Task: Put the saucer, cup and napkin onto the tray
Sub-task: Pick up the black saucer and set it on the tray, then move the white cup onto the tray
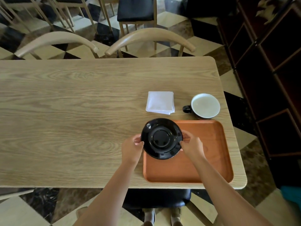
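A black saucer [161,138] is held over the far left corner of the orange-brown tray [195,165]. My left hand [132,148] grips its left rim and my right hand [192,146] grips its right rim. Whether the saucer touches the tray I cannot tell. A folded white napkin [160,102] lies on the table beyond the tray. To its right stands a black cup [204,106] with a white inside, its handle pointing left.
The wooden table [73,119] ends close to the tray on the right and near sides. Two curved chair backs [149,37] stand at the far edge. A dark shelf unit [268,70] lines the right side.
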